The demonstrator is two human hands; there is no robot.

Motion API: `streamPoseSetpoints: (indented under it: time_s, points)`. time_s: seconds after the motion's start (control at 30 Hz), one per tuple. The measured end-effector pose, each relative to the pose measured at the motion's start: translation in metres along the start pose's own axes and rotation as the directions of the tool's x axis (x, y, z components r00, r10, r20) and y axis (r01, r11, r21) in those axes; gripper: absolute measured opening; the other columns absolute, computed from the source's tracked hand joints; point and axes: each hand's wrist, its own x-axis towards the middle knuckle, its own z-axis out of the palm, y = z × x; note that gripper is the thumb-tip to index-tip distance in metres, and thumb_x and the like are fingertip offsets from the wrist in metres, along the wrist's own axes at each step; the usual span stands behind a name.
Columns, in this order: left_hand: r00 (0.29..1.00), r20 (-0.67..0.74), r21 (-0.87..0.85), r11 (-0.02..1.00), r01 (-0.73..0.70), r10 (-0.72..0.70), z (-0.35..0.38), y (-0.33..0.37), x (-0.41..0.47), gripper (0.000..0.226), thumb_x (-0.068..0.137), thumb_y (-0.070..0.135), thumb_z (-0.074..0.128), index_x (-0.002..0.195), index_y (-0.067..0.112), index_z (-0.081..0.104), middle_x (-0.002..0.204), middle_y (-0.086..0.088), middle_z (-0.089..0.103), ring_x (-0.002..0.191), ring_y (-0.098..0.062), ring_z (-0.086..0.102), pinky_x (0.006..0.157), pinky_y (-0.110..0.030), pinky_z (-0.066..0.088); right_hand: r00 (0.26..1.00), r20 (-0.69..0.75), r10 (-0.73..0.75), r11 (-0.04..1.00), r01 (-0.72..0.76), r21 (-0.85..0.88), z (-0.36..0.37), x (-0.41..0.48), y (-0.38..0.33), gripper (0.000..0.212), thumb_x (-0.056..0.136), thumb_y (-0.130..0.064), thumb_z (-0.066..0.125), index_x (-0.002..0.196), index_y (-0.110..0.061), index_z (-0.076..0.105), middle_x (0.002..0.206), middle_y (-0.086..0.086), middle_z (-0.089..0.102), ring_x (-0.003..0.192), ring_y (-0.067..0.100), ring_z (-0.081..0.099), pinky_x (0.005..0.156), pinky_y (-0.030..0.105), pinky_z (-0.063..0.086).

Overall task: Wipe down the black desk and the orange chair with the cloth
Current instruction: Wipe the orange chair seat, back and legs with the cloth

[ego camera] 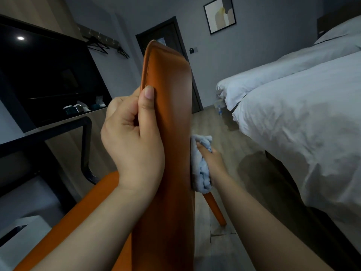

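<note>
The orange chair [172, 106] fills the middle of the view, its backrest seen edge-on from above. My left hand [132, 141] grips the top edge of the backrest, thumb lying over the top and fingers curled round the front side. My right hand [212, 163] holds a bunched light blue cloth [202, 167] and presses it against the rear face of the backrest, lower down. One orange chair leg [215, 210] shows below the cloth. The black desk [48, 132] stands at the left, its frame leg beside the chair seat.
A bed with white bedding [302, 124] runs along the right, close behind the chair. A dark television [45, 75] hangs above the desk, with small items on a shelf. A door [166, 36] and a plastic bottle [220, 110] on the wood floor lie ahead.
</note>
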Motion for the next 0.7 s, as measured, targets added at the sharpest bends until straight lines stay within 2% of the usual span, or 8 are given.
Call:
streamPoseSetpoints:
  time_s: [0.2,0.23,0.3,0.37,0.47,0.53,0.6,0.7]
  points:
    - [1.0,-0.001,-0.034,0.999,0.004,-0.004,0.0,-0.003,-0.001,0.037,0.101,0.03,0.045,0.065,0.026,0.055,0.064,0.008,0.046,0.068,-0.005,0.046,0.066,-0.012,0.033,0.995,-0.01,0.095,0.995,-0.095,-0.035,-0.001,-0.011,0.051,0.014,0.094,-0.039,0.058,0.085,-0.028,0.058,0.095,0.0,0.065,0.091,0.018,0.062,0.089,0.037,0.052]
    - [1.0,-0.003,-0.043,0.999,0.007,-0.008,0.001,-0.002,-0.001,0.035,0.101,0.03,0.046,0.067,0.027,0.057,0.065,0.007,0.047,0.069,-0.006,0.047,0.067,-0.013,0.034,0.993,-0.01,0.119,0.991,-0.12,-0.056,-0.002,-0.012,0.057,0.017,0.095,-0.039,0.056,0.084,-0.027,0.058,0.093,0.002,0.066,0.088,0.019,0.062,0.085,0.037,0.053]
    - [1.0,0.0,-0.053,0.999,0.006,-0.006,0.001,-0.003,-0.001,0.035,0.101,0.03,0.046,0.068,0.025,0.059,0.065,0.004,0.048,0.07,-0.008,0.048,0.067,-0.014,0.035,0.982,0.002,0.189,0.975,-0.187,-0.119,-0.002,-0.013,0.065,0.032,0.1,-0.038,0.047,0.075,-0.019,0.056,0.076,0.005,0.063,0.071,0.018,0.06,0.068,0.031,0.05]
    - [1.0,0.0,-0.041,0.999,0.001,-0.001,0.001,-0.004,-0.001,0.039,0.101,0.029,0.046,0.067,0.016,0.059,0.064,0.0,0.047,0.068,-0.008,0.047,0.065,-0.015,0.034,0.978,0.007,0.208,0.967,-0.205,-0.153,-0.003,-0.014,0.074,0.036,0.101,-0.034,0.044,0.072,-0.016,0.052,0.066,0.003,0.057,0.064,0.017,0.056,0.064,0.029,0.047]
    - [1.0,-0.012,-0.043,0.999,0.002,-0.002,0.001,-0.005,-0.001,0.036,0.101,0.029,0.046,0.068,0.019,0.059,0.066,0.0,0.049,0.069,-0.009,0.048,0.066,-0.017,0.035,0.978,-0.002,0.208,0.972,-0.207,-0.114,-0.011,-0.022,0.089,0.016,0.097,-0.034,0.056,0.083,-0.026,0.057,0.087,-0.002,0.063,0.085,0.018,0.061,0.087,0.038,0.051]
    - [1.0,-0.012,-0.036,0.999,-0.009,0.009,0.001,-0.004,-0.001,0.033,0.101,0.029,0.046,0.069,0.028,0.056,0.066,-0.001,0.049,0.069,-0.009,0.048,0.067,-0.015,0.034,0.973,0.002,0.232,0.964,-0.23,-0.133,-0.016,-0.026,0.1,0.011,0.096,-0.034,0.057,0.087,-0.027,0.057,0.097,0.001,0.064,0.094,0.02,0.061,0.094,0.04,0.05]
    - [1.0,-0.015,-0.02,1.0,-0.02,0.019,0.001,-0.004,0.0,0.034,0.101,0.028,0.046,0.067,0.032,0.051,0.065,0.001,0.048,0.068,-0.008,0.047,0.066,-0.013,0.033,0.968,-0.01,0.253,0.948,-0.25,-0.198,-0.023,-0.028,0.111,0.012,0.097,-0.033,0.056,0.086,-0.027,0.056,0.094,0.0,0.063,0.089,0.018,0.06,0.089,0.036,0.05]
    - [1.0,-0.014,-0.019,1.0,-0.013,0.012,0.001,-0.003,-0.001,0.036,0.1,0.028,0.046,0.065,0.032,0.047,0.065,0.007,0.045,0.066,-0.004,0.045,0.065,-0.009,0.031,0.974,-0.068,0.217,0.929,-0.228,-0.291,-0.035,-0.031,0.121,0.018,0.096,-0.033,0.056,0.079,-0.029,0.054,0.082,-0.005,0.06,0.071,0.007,0.054,0.068,0.024,0.045]
